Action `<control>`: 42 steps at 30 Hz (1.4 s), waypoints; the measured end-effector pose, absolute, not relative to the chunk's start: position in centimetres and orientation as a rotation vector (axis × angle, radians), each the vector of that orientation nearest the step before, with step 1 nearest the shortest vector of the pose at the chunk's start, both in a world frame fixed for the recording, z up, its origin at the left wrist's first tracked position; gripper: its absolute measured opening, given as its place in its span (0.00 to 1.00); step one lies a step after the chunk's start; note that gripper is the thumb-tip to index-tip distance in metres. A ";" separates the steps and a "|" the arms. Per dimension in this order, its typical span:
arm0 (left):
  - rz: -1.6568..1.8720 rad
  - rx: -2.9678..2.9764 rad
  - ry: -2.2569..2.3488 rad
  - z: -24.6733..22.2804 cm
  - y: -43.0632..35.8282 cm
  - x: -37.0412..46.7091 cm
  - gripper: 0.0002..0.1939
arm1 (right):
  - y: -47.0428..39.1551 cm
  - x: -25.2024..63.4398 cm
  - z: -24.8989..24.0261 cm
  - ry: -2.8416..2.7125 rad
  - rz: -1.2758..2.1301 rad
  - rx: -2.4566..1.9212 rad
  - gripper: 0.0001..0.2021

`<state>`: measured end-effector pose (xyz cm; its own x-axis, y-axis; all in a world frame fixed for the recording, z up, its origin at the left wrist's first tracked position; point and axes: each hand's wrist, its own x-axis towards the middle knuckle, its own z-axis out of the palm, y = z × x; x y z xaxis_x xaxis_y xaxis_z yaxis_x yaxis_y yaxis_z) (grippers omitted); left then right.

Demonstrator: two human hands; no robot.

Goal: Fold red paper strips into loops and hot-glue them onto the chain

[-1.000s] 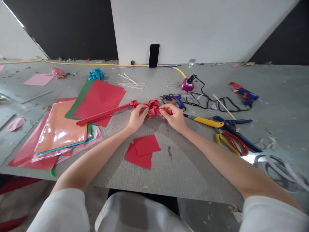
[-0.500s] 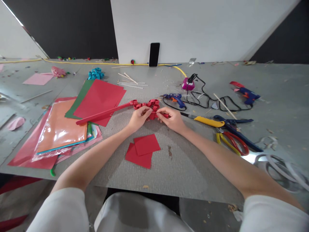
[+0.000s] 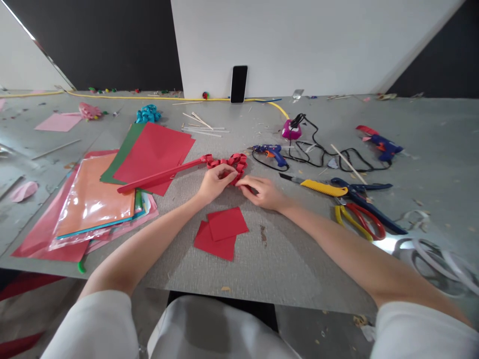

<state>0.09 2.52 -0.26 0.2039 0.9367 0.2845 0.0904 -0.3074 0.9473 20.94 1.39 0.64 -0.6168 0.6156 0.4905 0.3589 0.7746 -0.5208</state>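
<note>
My left hand [image 3: 216, 183] pinches red paper at the near side of a cluster of curled red paper loops [image 3: 238, 159]. Close by, my right hand [image 3: 265, 193] has thumb and forefinger together at the lower edge of the same red paper, and its fingertips nearly meet the left ones. My fingers cover the exact piece between them. To the left of the loops lies a long red paper strip or tube [image 3: 160, 176], crossing the red sheets. Two red paper squares [image 3: 229, 224] overlap on the table in front of my hands.
At left lie red sheets [image 3: 153, 149] and a plastic-sleeved orange paper pack [image 3: 99, 199]. A blue glue gun [image 3: 271, 151], a yellow utility knife [image 3: 324, 187], red-and-yellow-handled pliers [image 3: 361, 219] and black cable [image 3: 318, 160] are at right. A phone [image 3: 238, 85] leans on the wall.
My right hand has shifted slightly down and left, its fingers now curled more and angled toward the left hand. The left hand stays almost in place on the red paper.
</note>
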 end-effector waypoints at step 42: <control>1.158 1.411 0.815 0.4 3.0 -0.6 0.10 | 1.6 21.5 0.3 -2.200 0.373 -0.570 0.13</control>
